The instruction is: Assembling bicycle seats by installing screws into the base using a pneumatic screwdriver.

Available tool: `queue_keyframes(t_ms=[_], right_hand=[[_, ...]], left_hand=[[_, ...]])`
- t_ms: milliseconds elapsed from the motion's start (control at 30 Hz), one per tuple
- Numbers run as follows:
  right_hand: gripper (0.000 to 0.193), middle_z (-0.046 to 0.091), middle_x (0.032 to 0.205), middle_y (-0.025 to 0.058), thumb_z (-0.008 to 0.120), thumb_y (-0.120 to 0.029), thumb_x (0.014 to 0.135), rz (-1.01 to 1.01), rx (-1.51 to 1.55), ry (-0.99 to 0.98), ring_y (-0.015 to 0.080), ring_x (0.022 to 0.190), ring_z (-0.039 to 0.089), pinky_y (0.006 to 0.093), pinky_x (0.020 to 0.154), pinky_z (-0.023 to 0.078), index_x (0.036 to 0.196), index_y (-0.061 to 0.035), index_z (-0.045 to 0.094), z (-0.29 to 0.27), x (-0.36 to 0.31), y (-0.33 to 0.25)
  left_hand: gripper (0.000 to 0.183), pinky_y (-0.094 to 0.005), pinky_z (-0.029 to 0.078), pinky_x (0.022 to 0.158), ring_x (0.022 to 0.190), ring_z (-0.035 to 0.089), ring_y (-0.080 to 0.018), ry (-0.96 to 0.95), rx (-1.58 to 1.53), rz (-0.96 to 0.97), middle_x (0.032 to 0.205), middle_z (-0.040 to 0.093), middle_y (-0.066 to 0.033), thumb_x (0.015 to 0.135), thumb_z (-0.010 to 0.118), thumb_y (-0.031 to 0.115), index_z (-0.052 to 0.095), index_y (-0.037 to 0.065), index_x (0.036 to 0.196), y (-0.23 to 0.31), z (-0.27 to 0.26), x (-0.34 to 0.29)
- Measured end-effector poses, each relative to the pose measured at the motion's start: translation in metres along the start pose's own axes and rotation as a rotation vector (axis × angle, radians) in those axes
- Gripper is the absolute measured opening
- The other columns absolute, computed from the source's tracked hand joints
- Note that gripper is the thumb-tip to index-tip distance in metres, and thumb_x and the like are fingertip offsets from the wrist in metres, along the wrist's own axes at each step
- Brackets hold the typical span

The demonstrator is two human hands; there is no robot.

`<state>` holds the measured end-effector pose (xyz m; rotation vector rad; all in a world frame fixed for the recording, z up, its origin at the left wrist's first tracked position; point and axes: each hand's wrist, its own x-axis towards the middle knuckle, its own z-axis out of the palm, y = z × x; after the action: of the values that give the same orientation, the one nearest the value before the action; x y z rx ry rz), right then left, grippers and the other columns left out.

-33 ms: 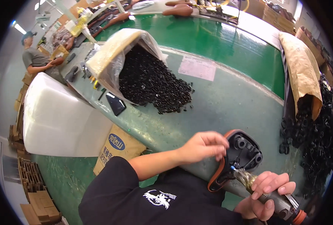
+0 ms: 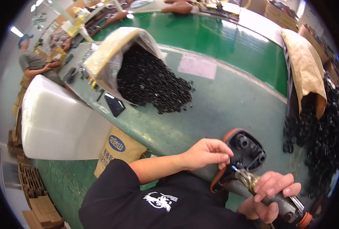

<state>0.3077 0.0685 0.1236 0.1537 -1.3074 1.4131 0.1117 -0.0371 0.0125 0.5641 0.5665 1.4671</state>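
Note:
A bicycle saddle [image 2: 256, 149] lies upside down at the table's near edge, its black underside and brown rim showing. My left hand [image 2: 207, 154] is over the saddle's left edge, thumb and fingertips pinched together; whatever they hold is too small to make out. In my right hand [image 2: 273, 187] is a power screwdriver [image 2: 285, 207], a grey tool with an orange ring at its rear and a clear wrapped front. Its bluish tip points into the saddle's narrow part, close to my left fingertips. Whether the tip touches anything cannot be seen.
A wrapped box [image 2: 112, 49] spills small black parts [image 2: 154, 84] onto the table. A phone [image 2: 114, 105] lies beside it. At right, a paper sack [image 2: 303, 65] and black ring-like parts [image 2: 322, 152]. A white wrapped block [image 2: 58, 118] stands left; a person [image 2: 37, 63] works beyond.
My left fingers have closed into a pinch and come down slightly toward the screwdriver's tip. The whole view has shifted a little; the right hand keeps its hold.

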Motion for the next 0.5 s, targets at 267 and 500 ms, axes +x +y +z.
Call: queue_keyframes(t_ms=[267, 500], right_hand=[[0.032, 0.062, 0.105, 0.0147, 0.067, 0.001, 0.091, 0.160, 0.075, -0.147, 0.0230, 0.069, 0.070, 0.0432, 0.068, 0.061, 0.115, -0.0059, 0.047, -0.012, -0.001, -0.004], [0.034, 0.064, 0.105, 0.0153, 0.073, -0.001, 0.091, 0.072, 0.022, -0.309, 0.0231, 0.071, 0.070, 0.0416, 0.069, 0.062, 0.115, -0.0063, 0.049, -0.034, 0.002, -0.015]], left_hand=[[0.018, -0.0312, 0.060, 0.079, 0.088, 0.072, -0.0165, -0.086, 0.080, 0.064, 0.104, 0.072, -0.0123, 0.100, 0.070, -0.005, 0.077, -0.005, 0.117, -0.014, 0.009, -0.002], [0.030, -0.0419, 0.058, 0.094, 0.103, 0.071, -0.0294, -0.391, 0.832, 0.485, 0.115, 0.073, -0.0168, 0.097, 0.080, 0.016, 0.075, -0.001, 0.121, 0.001, 0.001, 0.041]])
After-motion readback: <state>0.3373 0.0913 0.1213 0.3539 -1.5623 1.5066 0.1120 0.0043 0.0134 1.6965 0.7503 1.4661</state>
